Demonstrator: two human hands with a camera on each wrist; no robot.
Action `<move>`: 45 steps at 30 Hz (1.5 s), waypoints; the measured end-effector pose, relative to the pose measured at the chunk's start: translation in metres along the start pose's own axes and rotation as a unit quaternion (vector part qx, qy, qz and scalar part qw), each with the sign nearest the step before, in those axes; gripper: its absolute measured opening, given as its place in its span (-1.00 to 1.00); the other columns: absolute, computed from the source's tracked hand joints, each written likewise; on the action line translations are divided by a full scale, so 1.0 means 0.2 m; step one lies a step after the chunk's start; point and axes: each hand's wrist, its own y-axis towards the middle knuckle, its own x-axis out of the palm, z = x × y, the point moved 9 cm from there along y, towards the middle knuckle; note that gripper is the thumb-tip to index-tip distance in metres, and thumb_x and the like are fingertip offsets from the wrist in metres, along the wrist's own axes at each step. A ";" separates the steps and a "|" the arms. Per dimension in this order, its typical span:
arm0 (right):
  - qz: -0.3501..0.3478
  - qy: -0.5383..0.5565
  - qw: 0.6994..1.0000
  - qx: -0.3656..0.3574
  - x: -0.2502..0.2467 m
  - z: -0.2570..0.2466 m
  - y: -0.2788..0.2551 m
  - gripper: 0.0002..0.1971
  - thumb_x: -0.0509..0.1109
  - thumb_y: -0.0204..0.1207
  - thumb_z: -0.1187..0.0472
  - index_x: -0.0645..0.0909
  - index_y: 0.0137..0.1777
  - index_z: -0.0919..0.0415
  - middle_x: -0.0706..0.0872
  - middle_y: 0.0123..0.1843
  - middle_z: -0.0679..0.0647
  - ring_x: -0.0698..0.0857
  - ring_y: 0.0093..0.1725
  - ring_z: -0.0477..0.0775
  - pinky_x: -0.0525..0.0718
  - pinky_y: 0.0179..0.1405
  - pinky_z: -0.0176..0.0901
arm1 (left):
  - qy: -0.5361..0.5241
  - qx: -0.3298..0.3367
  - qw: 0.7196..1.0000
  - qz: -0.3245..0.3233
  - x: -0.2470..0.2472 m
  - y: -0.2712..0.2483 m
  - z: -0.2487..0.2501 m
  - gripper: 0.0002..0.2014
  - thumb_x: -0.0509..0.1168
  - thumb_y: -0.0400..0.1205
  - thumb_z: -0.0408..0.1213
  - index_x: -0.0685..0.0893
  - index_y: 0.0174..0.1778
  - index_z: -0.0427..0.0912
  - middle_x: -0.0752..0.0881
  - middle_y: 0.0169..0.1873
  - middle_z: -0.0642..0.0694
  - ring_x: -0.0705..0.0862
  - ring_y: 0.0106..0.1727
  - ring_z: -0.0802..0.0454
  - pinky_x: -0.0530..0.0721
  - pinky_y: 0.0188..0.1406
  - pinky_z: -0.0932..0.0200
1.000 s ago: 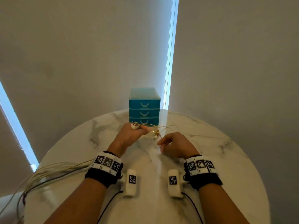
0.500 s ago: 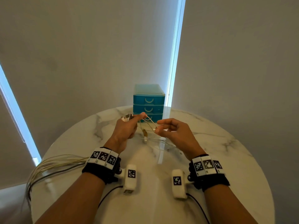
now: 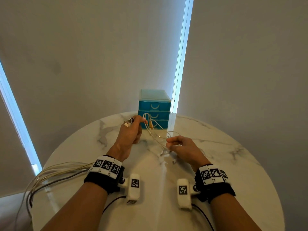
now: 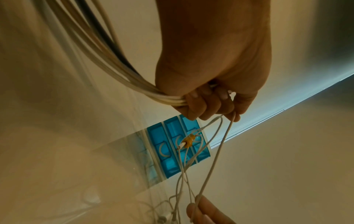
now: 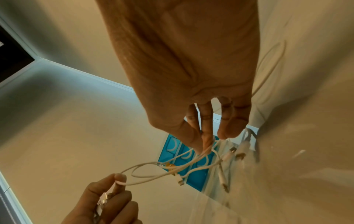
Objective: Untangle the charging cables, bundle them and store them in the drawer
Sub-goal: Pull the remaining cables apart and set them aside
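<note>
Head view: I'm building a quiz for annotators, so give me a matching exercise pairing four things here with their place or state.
Things:
1. left hand
2. right hand
3. drawer unit
4. orange connector

States:
A. stands at the table's far edge, drawers closed
B. grips a thick bundle of cables
C. hangs in the loops between the hands
D. pinches thin white strands

Pairs: 1-B, 2-D, 3-A, 4-C
</note>
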 end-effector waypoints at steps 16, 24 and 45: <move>0.022 0.175 0.982 -0.064 0.07 -0.14 -0.04 -0.66 0.31 0.84 -0.12 0.82 0.31 0.03 0.93 0.16 -0.02 0.87 0.20 0.10 0.84 0.11 -0.03 | 0.081 -0.029 0.984 -0.154 0.15 -0.12 0.05 -0.70 0.25 0.83 -0.19 0.65 -0.25 -0.04 0.34 -0.49 0.02 0.20 -0.48 0.10 0.24 -0.59 0.30; 0.020 0.229 0.972 -0.048 0.09 -0.14 -0.04 -0.64 0.36 0.79 -0.14 0.87 0.23 0.07 0.94 0.13 0.07 0.90 0.23 0.17 0.88 0.20 0.03 | 0.226 -0.049 0.934 -0.271 0.29 -0.20 -0.02 -0.76 0.27 0.84 -0.20 0.66 -0.14 -0.14 0.40 -0.55 0.01 0.28 -0.54 0.09 0.30 -0.58 0.27; 0.052 0.138 0.984 -0.100 0.01 -0.15 -0.05 -0.77 0.54 0.70 -0.09 0.92 0.18 -0.02 0.89 -0.08 -0.08 0.75 -0.23 -0.24 0.77 -0.16 -0.28 | 0.179 0.046 0.980 -0.079 0.10 -0.08 0.06 -0.86 0.54 0.70 -0.12 0.89 0.13 -0.03 0.88 -0.21 0.30 0.81 -0.18 0.39 0.63 -0.29 0.50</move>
